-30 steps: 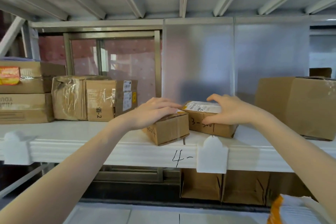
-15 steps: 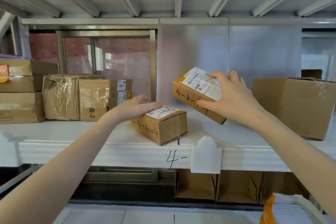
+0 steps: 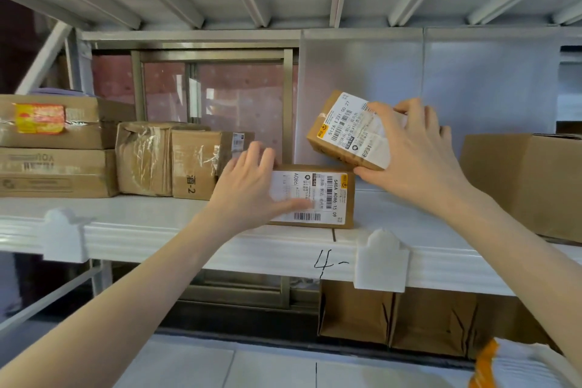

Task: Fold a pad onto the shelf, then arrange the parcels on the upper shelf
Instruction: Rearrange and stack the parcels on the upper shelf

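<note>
A small brown parcel (image 3: 327,198) stands on its side on the white upper shelf (image 3: 157,230), its shipping label facing me. My left hand (image 3: 248,186) grips its left end, thumb across the label. My right hand (image 3: 409,151) holds a second small labelled parcel (image 3: 343,129) tilted in the air, just above and to the right of the first one. The two parcels are close; I cannot tell whether they touch. No pad is distinguishable from the shelf surface.
Taped cartons (image 3: 170,161) and two stacked flat boxes (image 3: 53,148) fill the shelf's left part. A large carton (image 3: 529,179) stands at the right. White tag holders (image 3: 381,261) clip the shelf edge. Open boxes (image 3: 393,315) sit below. An orange-and-white bag (image 3: 510,365) lies lower right.
My left hand has tipped the first parcel up onto its side, label now facing me. My right hand has lifted the second parcel off the shelf and turned it more upright.
</note>
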